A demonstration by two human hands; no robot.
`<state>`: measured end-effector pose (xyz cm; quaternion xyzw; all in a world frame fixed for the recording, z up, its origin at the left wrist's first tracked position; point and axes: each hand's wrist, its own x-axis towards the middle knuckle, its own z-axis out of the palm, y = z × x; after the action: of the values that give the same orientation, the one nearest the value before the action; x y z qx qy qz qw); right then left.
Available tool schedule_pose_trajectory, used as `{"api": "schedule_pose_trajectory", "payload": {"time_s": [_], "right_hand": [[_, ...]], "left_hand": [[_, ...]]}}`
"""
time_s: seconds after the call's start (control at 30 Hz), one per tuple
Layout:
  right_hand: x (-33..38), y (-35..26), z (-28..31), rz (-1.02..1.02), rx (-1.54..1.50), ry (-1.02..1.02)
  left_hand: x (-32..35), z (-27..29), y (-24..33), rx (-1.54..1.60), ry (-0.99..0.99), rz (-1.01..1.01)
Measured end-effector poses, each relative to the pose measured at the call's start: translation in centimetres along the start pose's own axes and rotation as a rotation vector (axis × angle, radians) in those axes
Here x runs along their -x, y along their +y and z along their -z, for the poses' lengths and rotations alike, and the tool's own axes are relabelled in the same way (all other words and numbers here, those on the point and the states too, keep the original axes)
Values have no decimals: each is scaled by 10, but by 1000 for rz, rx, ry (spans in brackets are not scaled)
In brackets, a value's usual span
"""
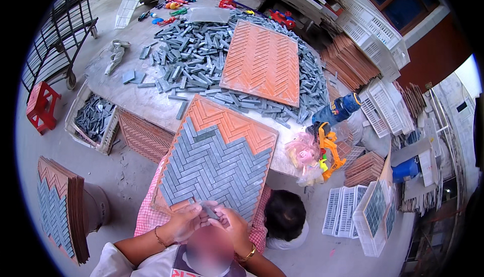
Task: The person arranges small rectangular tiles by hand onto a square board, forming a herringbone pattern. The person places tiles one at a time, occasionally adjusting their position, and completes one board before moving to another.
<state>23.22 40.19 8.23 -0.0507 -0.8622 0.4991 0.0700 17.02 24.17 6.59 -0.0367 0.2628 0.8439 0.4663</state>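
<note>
An orange herringbone mould board leans between my lap and the table edge. Grey strip tiles fill most of its slots, while the far end shows bare orange. Over its near edge, my left hand and my right hand come together with fingers closed. Between them is a small grey strip tile, gripped by the fingertips of both. A bare orange patch shows beside my left fingers. A blurred patch covers part of the lower view below my hands.
Loose grey tiles heap on the table, with an empty orange mould on top. A blue bottle and toys stand at the table's right. Another person's head is close on my right. A tile crate stands left.
</note>
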Motion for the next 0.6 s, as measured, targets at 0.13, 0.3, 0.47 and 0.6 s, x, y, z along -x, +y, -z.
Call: {"api": "schedule_pose_trajectory", "payload": {"time_s": [0.13, 0.3, 0.47, 0.6], "right_hand": [[2, 18, 12, -14, 8, -23], [1, 32, 27, 138, 81, -15], [7, 33, 23, -116, -51, 3], [4, 45, 18, -202, -71, -65]], "left_hand": [[2, 13, 10, -175, 127, -160], [13, 28, 41, -184, 232, -323], [25, 46, 42, -281, 296, -359], [29, 43, 32, -406, 353, -328]]}}
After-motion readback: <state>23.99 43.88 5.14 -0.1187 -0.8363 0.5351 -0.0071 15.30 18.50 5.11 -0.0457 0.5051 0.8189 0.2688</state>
